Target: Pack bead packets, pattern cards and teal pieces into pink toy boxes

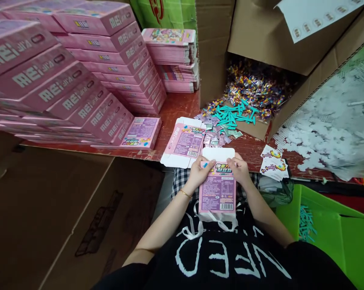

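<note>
A chipped red-brown wooden worktop (182,104) stretches beyond a pink-and-purple printed card box (218,189), which a worker in a black top holds in both hands above the lap. Stacks of pink card boxes with white lettering (118,52) tower to the held box's far left; a bright green plastic bin (351,241) stands to its right. A flat pink carton with spread white flaps (186,141) lies just beyond it, on the left. The fingers of the left hand (200,171) and right hand (238,169) grip its upper corners, thumbs on the printed face, the others largely hidden. Between them a plain white card flap (218,153) juts from its far end. Thin card likely dents, so light, even thumb pressure seems wise; squaring both corners before bending the flap along its crease should prevent tears. Teal hammer-shaped plastic pieces (234,114) and small shiny sachets (218,139) lie beyond it.
</note>
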Demonstrator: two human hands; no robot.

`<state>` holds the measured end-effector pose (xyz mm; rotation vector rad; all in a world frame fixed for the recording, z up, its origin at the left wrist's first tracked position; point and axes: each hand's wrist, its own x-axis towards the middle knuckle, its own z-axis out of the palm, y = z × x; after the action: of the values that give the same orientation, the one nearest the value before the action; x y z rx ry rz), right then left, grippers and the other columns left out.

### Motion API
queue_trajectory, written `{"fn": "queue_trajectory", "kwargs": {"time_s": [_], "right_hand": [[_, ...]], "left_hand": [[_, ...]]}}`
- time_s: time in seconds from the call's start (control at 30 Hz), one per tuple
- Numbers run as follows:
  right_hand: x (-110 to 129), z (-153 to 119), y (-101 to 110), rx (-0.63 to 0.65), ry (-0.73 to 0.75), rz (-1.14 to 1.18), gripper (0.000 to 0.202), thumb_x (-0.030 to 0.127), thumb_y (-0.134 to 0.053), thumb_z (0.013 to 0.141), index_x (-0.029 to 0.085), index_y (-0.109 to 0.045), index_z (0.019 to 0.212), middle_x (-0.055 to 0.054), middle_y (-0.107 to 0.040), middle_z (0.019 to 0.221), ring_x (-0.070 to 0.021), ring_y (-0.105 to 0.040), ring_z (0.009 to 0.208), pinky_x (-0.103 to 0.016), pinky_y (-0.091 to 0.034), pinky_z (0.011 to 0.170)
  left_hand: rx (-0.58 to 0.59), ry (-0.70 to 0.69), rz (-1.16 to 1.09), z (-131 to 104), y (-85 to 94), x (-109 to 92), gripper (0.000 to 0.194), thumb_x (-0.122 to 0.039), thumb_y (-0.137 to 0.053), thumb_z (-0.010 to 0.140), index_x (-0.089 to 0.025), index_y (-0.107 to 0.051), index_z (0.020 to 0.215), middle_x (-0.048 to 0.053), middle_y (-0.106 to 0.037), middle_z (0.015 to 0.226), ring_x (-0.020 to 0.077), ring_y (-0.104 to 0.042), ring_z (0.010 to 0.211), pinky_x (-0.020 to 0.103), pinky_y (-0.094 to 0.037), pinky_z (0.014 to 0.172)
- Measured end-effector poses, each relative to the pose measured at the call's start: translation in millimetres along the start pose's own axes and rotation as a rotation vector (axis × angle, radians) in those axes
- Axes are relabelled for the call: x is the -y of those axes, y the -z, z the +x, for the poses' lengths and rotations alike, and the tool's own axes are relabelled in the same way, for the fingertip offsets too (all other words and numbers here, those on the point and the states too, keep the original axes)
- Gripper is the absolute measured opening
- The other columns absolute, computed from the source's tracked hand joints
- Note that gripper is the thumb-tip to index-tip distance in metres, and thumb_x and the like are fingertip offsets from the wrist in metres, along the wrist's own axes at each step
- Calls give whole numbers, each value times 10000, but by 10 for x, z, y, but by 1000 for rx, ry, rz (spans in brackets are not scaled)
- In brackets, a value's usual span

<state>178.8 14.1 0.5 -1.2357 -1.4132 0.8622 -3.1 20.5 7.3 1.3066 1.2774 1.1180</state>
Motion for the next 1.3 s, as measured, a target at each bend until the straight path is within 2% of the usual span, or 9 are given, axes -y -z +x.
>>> {"fn": "queue_trajectory", "kwargs": {"time_s": [0.13, 0.27, 0.43, 0.57, 0.87, 1.0, 1.1, 1.2, 1.3], "right_hand": [[-14, -67, -23, -117, 39, 77, 296, 415, -701, 798, 207, -628, 995, -80, -635, 1039, -225, -610, 1001, -369, -489, 872], [153, -29, 54, -3, 38, 88, 190, 382, -698, 809, 198, -656, 780, -54, -648, 850, -199, -624, 871, -349, -494, 824], [229, 124, 240, 70, -316, 327, 230, 408, -776, 709, 209, -719, 808, -30, -691, 839, -165, -624, 745, -305, -507, 702], [140, 113, 347, 111, -470, 444, 297, 434, -810, 649, 203, -739, 823, -39, -729, 863, -178, -651, 766, -323, -523, 724], [232, -46, 380, 249, -86, 303, 198, 383, -767, 755, 236, -729, 881, -73, -654, 1187, -231, -611, 1114, -381, -507, 935], [149, -131, 469, 369, -235, 374, 826, 370, -886, 581, 309, -531, 1324, -92, -449, 1466, -258, -584, 1180, -389, -529, 921], [58, -182, 554, 335, -325, 348, 689, 373, -882, 586, 226, -622, 1207, -92, -681, 1168, -241, -661, 1009, -392, -543, 882], [79, -171, 678, 72, -354, 419, 490, 545, -795, 652, 193, -709, 981, -74, -740, 905, -229, -694, 807, -358, -571, 737], [199, -65, 740, 346, -459, 450, 505, 613, -749, 668, 166, -721, 901, -81, -733, 794, -209, -681, 639, -302, -540, 564]], "left_hand": [[-155, -138, -109, -102, -45, 42, 496, -422, -764, 689, -208, -467, 1023, 28, -607, 958, 165, -614, 899, 320, -473, 838], [-54, -154, -49, -101, -38, -136, 327, -423, -655, 803, -201, -491, 978, 21, -612, 871, 158, -610, 824, 308, -474, 793], [-114, -157, 19, -4, -29, -221, 308, -368, -625, 841, -198, -542, 1083, 15, -613, 877, 154, -584, 784, 287, -454, 730], [13, -200, 14, -23, -17, -92, 239, -392, -534, 902, -188, -581, 786, 23, -633, 816, 159, -600, 793, 317, -462, 787], [58, -299, -18, -59, -4, -133, 303, -350, -816, 666, -178, -615, 816, 100, -660, 1077, 222, -631, 1024, 428, -455, 947], [-299, -292, -141, 140, 207, -192, 289, -376, -775, 712, -189, -591, 831, 65, -666, 1029, 200, -636, 997, 396, -475, 929], [-508, -272, -246, 258, 391, -198, 323, -455, -701, 774, -200, -543, 895, 78, -638, 1114, 214, -610, 1093, 427, -455, 985], [-369, -374, -8, 218, 470, -218, 574, -494, -821, 614, -206, -526, 1013, 136, -552, 1291, 301, -499, 1272, 532, -351, 1082], [-88, -553, 342, 55, 420, -250, 897, -482, -902, 443, -213, -495, 1195, 185, -500, 1371, 384, -393, 1359, 613, -242, 1117]]}}
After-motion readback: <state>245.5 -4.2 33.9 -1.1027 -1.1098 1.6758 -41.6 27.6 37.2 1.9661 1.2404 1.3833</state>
